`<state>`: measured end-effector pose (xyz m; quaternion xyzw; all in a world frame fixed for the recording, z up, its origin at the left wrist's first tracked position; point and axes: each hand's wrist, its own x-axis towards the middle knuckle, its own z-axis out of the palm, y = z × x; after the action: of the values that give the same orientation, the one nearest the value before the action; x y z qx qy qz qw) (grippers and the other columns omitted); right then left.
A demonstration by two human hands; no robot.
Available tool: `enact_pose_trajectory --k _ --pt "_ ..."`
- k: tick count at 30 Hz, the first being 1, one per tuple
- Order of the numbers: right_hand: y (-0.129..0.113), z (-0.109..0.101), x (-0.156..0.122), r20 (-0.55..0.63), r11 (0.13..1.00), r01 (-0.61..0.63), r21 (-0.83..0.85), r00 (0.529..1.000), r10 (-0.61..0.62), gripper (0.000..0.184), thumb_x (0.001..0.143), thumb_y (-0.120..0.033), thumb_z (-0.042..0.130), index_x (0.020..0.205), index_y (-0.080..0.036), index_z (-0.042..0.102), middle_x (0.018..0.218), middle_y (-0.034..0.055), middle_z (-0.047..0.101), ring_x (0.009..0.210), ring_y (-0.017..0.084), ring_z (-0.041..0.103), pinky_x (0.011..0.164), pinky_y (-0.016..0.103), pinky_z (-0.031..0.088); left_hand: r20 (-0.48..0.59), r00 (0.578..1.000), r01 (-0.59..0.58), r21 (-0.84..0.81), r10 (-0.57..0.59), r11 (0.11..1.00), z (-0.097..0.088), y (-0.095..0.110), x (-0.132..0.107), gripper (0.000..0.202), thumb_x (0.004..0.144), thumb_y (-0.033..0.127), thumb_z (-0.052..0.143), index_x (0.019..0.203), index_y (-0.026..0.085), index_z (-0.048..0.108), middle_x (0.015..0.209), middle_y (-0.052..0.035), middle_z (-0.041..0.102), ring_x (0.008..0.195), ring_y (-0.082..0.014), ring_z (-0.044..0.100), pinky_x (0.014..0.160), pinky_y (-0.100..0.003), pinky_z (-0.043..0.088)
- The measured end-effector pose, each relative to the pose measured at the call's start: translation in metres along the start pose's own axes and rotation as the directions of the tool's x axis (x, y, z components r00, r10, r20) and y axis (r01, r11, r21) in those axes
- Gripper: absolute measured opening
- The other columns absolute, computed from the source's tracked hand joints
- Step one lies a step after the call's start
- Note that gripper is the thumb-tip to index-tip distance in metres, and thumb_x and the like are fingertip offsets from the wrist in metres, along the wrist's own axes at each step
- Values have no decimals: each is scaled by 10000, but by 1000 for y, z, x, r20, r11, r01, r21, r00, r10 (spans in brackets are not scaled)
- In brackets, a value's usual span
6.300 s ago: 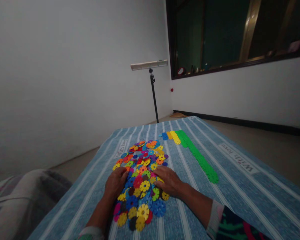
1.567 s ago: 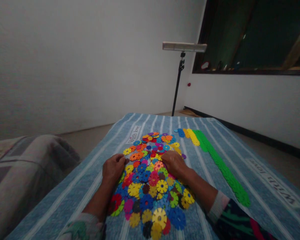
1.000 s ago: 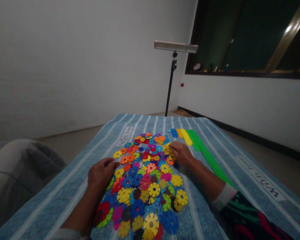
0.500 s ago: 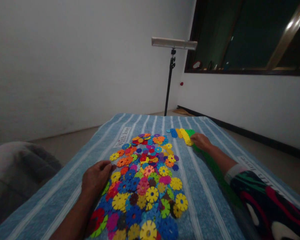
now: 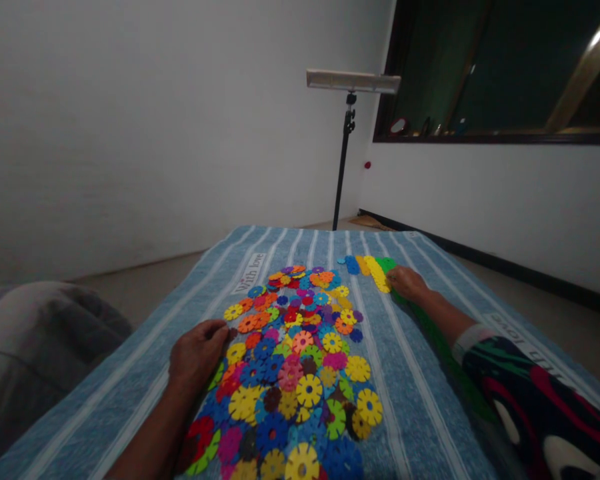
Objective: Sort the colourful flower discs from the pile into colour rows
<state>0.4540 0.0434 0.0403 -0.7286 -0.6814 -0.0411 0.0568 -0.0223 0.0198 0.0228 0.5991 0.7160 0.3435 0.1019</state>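
Observation:
A wide pile of flower-shaped plastic discs (image 5: 309,390) in many colours lies on the striped blue cloth (image 5: 420,373). My left hand (image 5: 197,350) rests at the pile's left edge, fingers closed together, with a dark disc (image 5: 233,333) by the fingertips; whether they grip it is unclear. Farther off, my right hand (image 5: 409,283) has its fingers pinched at a row of overlapped yellow discs (image 5: 379,273). Whatever lies in that pinch is hidden. Beside this row are a green row (image 5: 387,263), an orange-yellow row (image 5: 363,265) and blue discs (image 5: 351,265).
A black stand (image 5: 343,167) carrying a flat light panel (image 5: 353,81) stands beyond the cloth's far edge. Grey fabric (image 5: 45,360) bulges at the left. A dark window (image 5: 510,73) is set in the right wall, with small items on its sill.
The whole view has shifted slightly, so everything sits a little farther right. Both hands keep nearly the same places on the cloth, and the discs look unchanged.

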Motion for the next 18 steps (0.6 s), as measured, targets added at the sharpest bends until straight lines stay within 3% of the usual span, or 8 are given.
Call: enact_pose_trajectory --k 8,13,18 --pt "-12 -2 -9 -9 999 45 30 999 -45 271 900 -208 509 1053 -181 730 1118 120 694 1018 241 624 819 308 444 55 997 46 1 -46 999 -3 5 -4 274 671 440 569 756 235 729 808 -23 762 786 -239 684 689 -292 480" --pt "-47 -2 -18 -37 961 244 133 970 -242 239 877 -198 551 1031 -194 733 1105 106 701 1042 239 621 867 308 448 64 998 26 -1 -26 1000 -1 2 -4 296 691 446 555 779 233 740 788 -22 759 752 -226 680 650 -277 470" --pt "-87 -1 -28 -32 866 452 214 889 -457 121 807 -192 620 827 -219 737 931 45 698 922 203 624 792 276 447 68 998 1 -6 0 1000 0 1 -4 292 692 432 552 791 233 741 809 -21 764 765 -223 679 677 -279 473"
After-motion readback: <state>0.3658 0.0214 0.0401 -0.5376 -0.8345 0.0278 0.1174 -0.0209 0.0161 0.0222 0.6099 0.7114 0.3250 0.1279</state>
